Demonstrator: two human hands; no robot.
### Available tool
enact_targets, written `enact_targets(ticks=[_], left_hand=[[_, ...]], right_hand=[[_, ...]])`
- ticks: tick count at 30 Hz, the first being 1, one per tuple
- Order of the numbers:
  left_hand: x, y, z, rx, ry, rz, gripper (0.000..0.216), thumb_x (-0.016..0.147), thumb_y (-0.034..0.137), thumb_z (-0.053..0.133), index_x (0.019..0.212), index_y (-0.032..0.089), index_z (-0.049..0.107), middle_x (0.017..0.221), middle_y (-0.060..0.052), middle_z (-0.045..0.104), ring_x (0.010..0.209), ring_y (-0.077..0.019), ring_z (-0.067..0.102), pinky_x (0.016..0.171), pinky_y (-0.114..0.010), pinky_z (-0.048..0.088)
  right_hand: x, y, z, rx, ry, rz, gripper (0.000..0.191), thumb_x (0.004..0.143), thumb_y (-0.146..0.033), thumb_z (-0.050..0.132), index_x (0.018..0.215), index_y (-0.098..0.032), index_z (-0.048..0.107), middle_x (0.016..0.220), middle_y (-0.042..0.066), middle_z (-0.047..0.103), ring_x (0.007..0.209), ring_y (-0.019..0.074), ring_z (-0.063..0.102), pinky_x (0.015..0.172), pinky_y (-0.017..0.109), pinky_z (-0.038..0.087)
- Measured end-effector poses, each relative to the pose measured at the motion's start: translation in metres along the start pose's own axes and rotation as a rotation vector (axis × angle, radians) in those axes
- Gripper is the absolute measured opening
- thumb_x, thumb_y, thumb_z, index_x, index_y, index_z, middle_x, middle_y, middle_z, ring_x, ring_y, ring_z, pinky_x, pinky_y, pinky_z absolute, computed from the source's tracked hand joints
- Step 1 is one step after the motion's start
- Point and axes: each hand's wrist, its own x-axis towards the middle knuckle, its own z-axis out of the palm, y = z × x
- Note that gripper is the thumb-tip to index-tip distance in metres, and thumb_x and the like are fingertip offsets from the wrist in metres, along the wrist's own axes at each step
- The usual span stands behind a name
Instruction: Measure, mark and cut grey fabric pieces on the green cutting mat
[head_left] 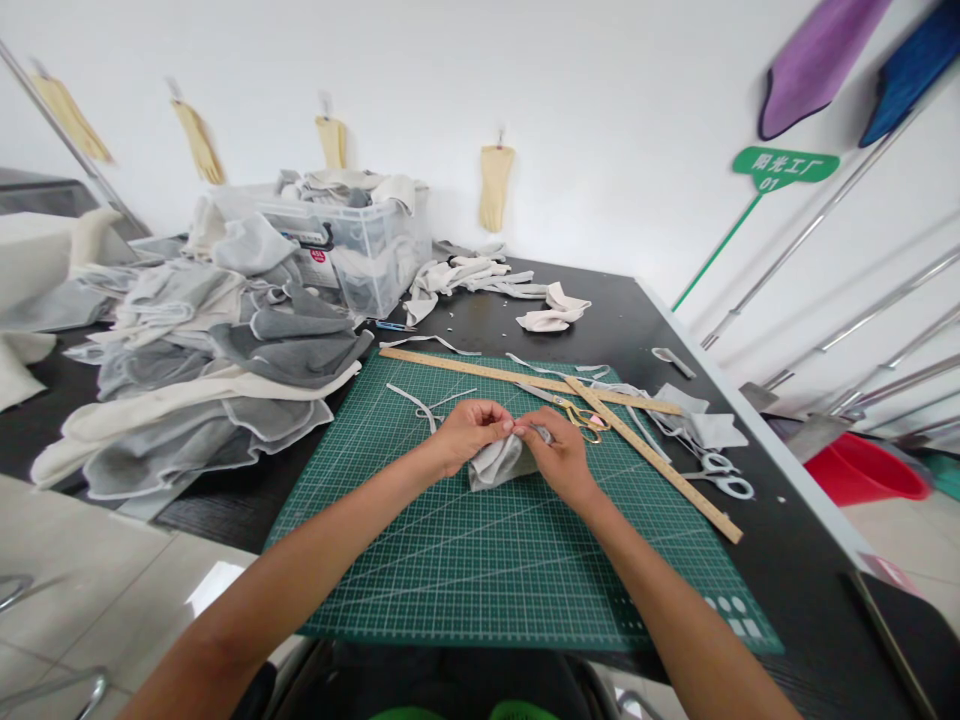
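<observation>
Over the middle of the green cutting mat (450, 570), both my hands pinch a small piece of grey cloth (499, 463). My left hand (469, 435) holds its upper left edge between thumb and fingers. The fingers of my right hand (553, 452) are closed on the same edge, close to the left fingertips. The cloth hangs down in folds below them. Just beyond my right hand lie gold-handled scissors (585, 420) and two crossed wooden rulers (652, 455). Thin cloth strips (416, 400) are on the mat beyond my left hand.
Grey and white cloths are heaped (225, 350) on the left, beside a clear plastic bin (382, 260) full of fabric. White-handled scissors (724, 475) and scraps (716, 428) lie to the right. Cloth pieces (555, 310) sit at the back. A red bucket (862, 470) stands off the table's right side.
</observation>
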Motion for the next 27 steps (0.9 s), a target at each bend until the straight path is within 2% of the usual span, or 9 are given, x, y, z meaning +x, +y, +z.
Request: enact_targets(ticks=[4, 8, 10, 14, 17, 23, 27], left_hand=[[0.001, -0.001, -0.001, 0.011, 0.0, 0.035, 0.041, 0.066, 0.046, 0.088, 0.081, 0.012, 0.071, 0.068, 0.0, 0.065, 0.059, -0.0075, 0.053, 0.056, -0.02, 0.038], [0.001, 0.0, 0.001, 0.093, 0.043, 0.087, 0.038, 0.065, 0.042, 0.088, 0.081, 0.012, 0.073, 0.071, -0.002, 0.068, 0.063, -0.011, 0.058, 0.062, -0.024, 0.043], [0.001, 0.001, 0.002, 0.148, 0.051, 0.117, 0.036, 0.064, 0.04, 0.087, 0.081, 0.012, 0.072, 0.071, -0.002, 0.068, 0.065, -0.0116, 0.059, 0.064, -0.024, 0.044], [0.002, -0.002, 0.002, 0.236, -0.025, 0.168, 0.041, 0.063, 0.039, 0.088, 0.085, 0.014, 0.066, 0.076, -0.001, 0.065, 0.067, -0.0112, 0.058, 0.066, -0.025, 0.046], [0.001, -0.006, 0.003, 0.355, 0.008, 0.214, 0.043, 0.06, 0.037, 0.09, 0.087, 0.015, 0.063, 0.076, 0.001, 0.064, 0.065, -0.0104, 0.055, 0.064, -0.024, 0.044], [-0.006, -0.004, 0.01, 0.626, 0.13, 0.343, 0.018, 0.076, 0.031, 0.077, 0.084, 0.018, 0.068, 0.077, 0.0, 0.066, 0.07, -0.0127, 0.056, 0.066, -0.025, 0.042], [-0.007, -0.002, 0.009, 0.65, 0.138, 0.367, 0.012, 0.082, 0.03, 0.071, 0.083, 0.018, 0.07, 0.076, -0.001, 0.068, 0.069, -0.0132, 0.058, 0.065, -0.025, 0.042]], right_hand=[[0.0, 0.0, 0.003, 0.087, 0.059, 0.082, 0.014, 0.091, -0.037, 0.068, 0.088, -0.024, 0.073, 0.084, 0.002, 0.072, 0.079, 0.02, 0.065, 0.076, 0.032, 0.05], [0.001, 0.0, 0.005, 0.142, 0.074, 0.177, 0.018, 0.088, -0.04, 0.069, 0.086, -0.023, 0.072, 0.081, 0.001, 0.073, 0.075, 0.0195, 0.065, 0.071, 0.031, 0.051], [0.001, 0.0, 0.006, 0.155, 0.08, 0.189, 0.019, 0.088, -0.041, 0.069, 0.085, -0.023, 0.072, 0.079, 0.001, 0.072, 0.072, 0.0189, 0.064, 0.069, 0.03, 0.05], [0.001, 0.003, 0.008, 0.171, 0.074, 0.206, 0.021, 0.087, -0.043, 0.068, 0.084, -0.023, 0.071, 0.078, 0.001, 0.072, 0.071, 0.0189, 0.062, 0.067, 0.03, 0.049], [-0.001, 0.008, 0.01, 0.191, 0.082, 0.22, 0.021, 0.087, -0.044, 0.069, 0.084, -0.023, 0.071, 0.08, 0.001, 0.072, 0.073, 0.0193, 0.063, 0.068, 0.03, 0.049], [-0.004, 0.013, 0.014, 0.273, 0.087, 0.251, 0.022, 0.087, -0.044, 0.069, 0.085, -0.023, 0.072, 0.076, 0.0, 0.069, 0.068, 0.0173, 0.059, 0.063, 0.028, 0.046], [-0.004, 0.013, 0.015, 0.318, 0.089, 0.263, 0.021, 0.087, -0.044, 0.071, 0.085, -0.023, 0.072, 0.077, 0.0, 0.069, 0.068, 0.0163, 0.057, 0.065, 0.027, 0.045]])
